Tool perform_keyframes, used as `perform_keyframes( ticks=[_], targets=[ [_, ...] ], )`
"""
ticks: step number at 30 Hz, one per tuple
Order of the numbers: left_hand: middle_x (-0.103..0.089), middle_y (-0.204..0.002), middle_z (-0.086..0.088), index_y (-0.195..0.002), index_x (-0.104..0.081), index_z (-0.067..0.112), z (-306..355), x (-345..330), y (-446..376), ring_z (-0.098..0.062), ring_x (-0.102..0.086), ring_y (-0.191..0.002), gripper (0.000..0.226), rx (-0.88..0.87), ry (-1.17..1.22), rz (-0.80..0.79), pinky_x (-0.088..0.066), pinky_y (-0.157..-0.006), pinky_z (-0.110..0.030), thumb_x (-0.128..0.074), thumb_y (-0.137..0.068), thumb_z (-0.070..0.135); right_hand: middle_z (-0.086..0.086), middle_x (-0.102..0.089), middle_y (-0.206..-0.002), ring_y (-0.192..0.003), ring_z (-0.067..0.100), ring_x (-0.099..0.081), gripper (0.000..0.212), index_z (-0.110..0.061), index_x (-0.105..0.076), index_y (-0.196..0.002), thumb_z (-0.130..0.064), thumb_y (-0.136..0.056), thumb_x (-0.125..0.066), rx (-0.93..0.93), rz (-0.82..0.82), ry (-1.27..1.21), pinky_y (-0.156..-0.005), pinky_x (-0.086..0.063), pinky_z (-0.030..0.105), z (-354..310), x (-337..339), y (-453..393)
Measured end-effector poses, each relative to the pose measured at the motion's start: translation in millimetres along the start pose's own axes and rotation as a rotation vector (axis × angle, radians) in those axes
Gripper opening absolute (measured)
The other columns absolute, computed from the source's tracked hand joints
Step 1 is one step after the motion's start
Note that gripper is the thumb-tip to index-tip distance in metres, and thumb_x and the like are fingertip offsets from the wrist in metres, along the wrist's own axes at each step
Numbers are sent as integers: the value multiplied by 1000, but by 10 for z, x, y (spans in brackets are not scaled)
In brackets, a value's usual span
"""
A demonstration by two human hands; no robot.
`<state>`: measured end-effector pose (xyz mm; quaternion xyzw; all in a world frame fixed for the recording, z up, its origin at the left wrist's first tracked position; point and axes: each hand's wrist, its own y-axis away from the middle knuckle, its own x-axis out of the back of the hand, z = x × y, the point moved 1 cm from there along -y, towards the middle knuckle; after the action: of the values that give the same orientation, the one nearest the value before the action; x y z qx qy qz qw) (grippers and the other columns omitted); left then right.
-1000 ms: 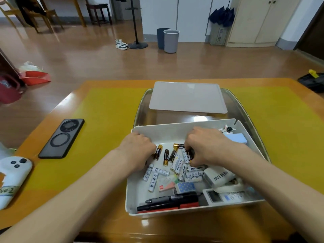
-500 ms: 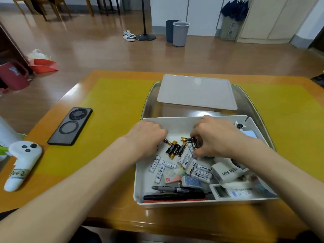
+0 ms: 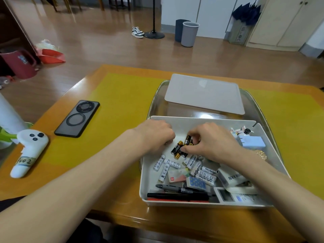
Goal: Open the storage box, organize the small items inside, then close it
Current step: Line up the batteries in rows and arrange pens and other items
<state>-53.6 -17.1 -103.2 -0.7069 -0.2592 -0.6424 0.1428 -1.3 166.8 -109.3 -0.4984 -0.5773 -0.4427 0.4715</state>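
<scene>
Sorting is under way in the open white box [image 3: 206,206], which sits on a clear tray [image 3: 252,100] on the table [image 3: 122,106]. The lid [image 3: 205,92] lies off, just behind it. The right hand [image 3: 213,143] pinches the black-and-gold batteries [image 3: 178,149] between thumb and fingers; the left hand [image 3: 156,135] is curled beside them, on what I cannot tell. White batteries [image 3: 169,163], pens [image 3: 178,196] and other bits lie loose, so tidying looks barely half done, and closing remains.
</scene>
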Motion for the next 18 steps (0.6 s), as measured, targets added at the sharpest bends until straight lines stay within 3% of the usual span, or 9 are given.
perform_keyframes(
  ticks=[5, 10, 14, 18],
  targets=[
    [-47, -96, 8, -105, -60, 28, -223, 283, 312, -18, -51, -103, 13, 85, 75, 141, -27, -58, -29, -51, -96, 26, -7, -60, -69, -71, 17, -58, 51, -21, -56, -70, -71, -72, -64, 31, 65, 39, -57, -49, 35, -300, -150, -182],
    [-54, -106, 8, -114, -61, 28, -279, 283, 517, -15, -49, -107, 20, 128, 142, 119, -37, -67, -31, -49, -98, 29, -10, -52, -81, -81, 16, -49, 54, -25, -54, -82, -78, -78, -56, 116, 72, 137, -60, -47, 36, -390, -163, -155],
    [-57, -108, 7, -113, -62, 28, -212, 199, 394, -16, -45, -106, 22, 21, -21, 199, -37, -76, -30, -50, -95, 26, -11, -61, -95, -92, 15, -57, 58, -31, -65, -108, -78, -74, -62, 80, -14, 116, -69, -51, 35, -232, 11, -119],
    [-64, -101, 4, -104, -65, 24, -49, 85, 142, -20, -54, -103, 18, -6, 23, 172, -37, -75, -33, -58, -89, 30, -10, -60, -99, -95, 15, -54, 58, -29, -66, -104, -77, -70, -65, 31, -83, 154, -71, -51, 36, -146, -66, -23]
  ],
)
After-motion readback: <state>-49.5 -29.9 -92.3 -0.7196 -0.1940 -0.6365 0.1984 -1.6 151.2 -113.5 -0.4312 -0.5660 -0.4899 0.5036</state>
